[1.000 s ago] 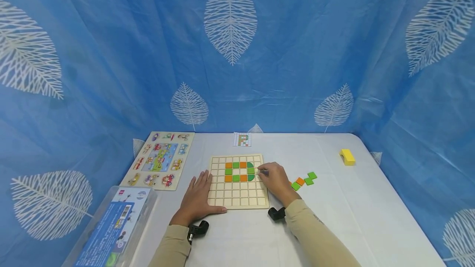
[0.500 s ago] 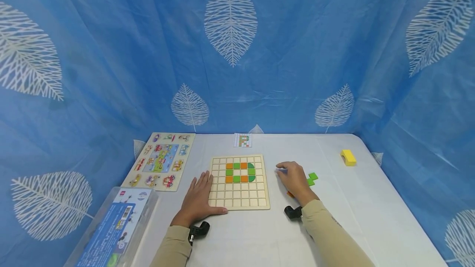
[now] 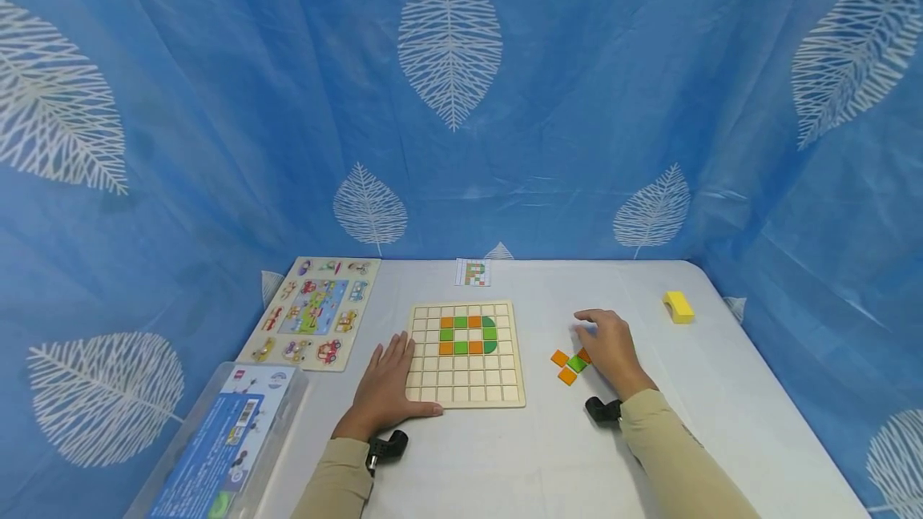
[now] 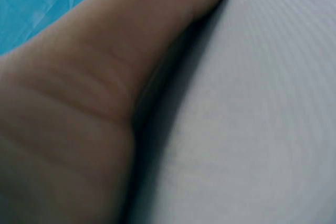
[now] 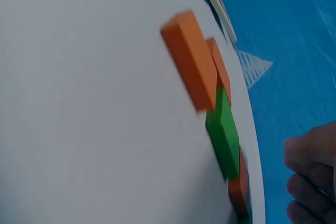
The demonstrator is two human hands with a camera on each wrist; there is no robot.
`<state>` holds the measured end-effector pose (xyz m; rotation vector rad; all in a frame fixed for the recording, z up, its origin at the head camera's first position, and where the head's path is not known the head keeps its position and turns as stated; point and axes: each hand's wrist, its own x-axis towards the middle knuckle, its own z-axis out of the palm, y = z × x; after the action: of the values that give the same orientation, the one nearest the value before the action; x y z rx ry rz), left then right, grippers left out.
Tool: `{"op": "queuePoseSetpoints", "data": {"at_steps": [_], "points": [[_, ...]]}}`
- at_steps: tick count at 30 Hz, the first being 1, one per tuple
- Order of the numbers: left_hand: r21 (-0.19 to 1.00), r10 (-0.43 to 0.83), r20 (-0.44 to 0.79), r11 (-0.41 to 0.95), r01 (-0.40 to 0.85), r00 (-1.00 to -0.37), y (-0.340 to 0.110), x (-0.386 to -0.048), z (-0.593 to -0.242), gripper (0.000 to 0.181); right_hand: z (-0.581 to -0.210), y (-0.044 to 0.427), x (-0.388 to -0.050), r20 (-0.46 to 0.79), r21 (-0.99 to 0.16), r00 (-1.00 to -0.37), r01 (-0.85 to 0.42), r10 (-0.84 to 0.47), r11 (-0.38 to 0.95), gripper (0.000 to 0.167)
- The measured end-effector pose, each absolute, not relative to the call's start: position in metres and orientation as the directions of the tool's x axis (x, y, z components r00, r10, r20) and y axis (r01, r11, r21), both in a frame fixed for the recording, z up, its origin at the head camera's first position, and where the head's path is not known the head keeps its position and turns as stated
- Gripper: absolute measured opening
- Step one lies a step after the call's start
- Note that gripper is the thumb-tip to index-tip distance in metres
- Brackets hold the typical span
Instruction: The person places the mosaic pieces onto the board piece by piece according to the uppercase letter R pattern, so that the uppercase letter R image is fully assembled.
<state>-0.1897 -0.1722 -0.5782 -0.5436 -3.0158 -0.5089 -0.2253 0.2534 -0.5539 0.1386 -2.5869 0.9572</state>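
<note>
My left hand [image 3: 384, 381] lies with spread fingers on the left edge of a wooden grid board [image 3: 465, 395]. Orange, green and rounded dark-green pieces form a ring in the board's upper part, around a bare cell. To the board's right, my right hand [image 3: 611, 347] hovers over loose square tiles, its fingers bent and nothing visible between them. Orange tiles [image 3: 567, 376] and a green tile [image 3: 577, 364] show beside it; the hand hides others. In the right wrist view an orange tile [image 5: 190, 61] and a green tile [image 5: 223, 135] lie on the table, with fingertips [image 5: 307, 148] at the right.
A small pattern card [image 3: 473, 272] lies behind the board. At the left are a vehicle picture puzzle [image 3: 317, 307] and a clear plastic case [image 3: 216, 439]. A yellow arch block [image 3: 678, 307] stands at the right. Blue leaf-patterned cloth [image 3: 505, 183] surrounds the table.
My right hand has moved away from the board to the right, over the loose tiles, uncovering orange tiles and a green one. My left hand has stayed on the board's edge.
</note>
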Motion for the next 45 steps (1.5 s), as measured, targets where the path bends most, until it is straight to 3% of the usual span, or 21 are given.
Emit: {"op": "queuePoseSetpoints", "data": {"at_steps": [21, 45], "points": [[0.309, 0.336, 0.082, 0.886, 0.345, -0.938, -0.171, -0.191, -0.579, 0.144, -0.551, 0.294, -0.215, 0.365, -0.583, -0.929, -0.172, 0.066, 0.794, 0.028], [0.309, 0.328, 0.084, 0.889, 0.337, -0.941, -0.171, -0.188, -0.575, 0.143, -0.550, 0.308, -0.215, 0.279, -0.584, -0.958, -0.110, 0.071, 0.805, 0.031]]}}
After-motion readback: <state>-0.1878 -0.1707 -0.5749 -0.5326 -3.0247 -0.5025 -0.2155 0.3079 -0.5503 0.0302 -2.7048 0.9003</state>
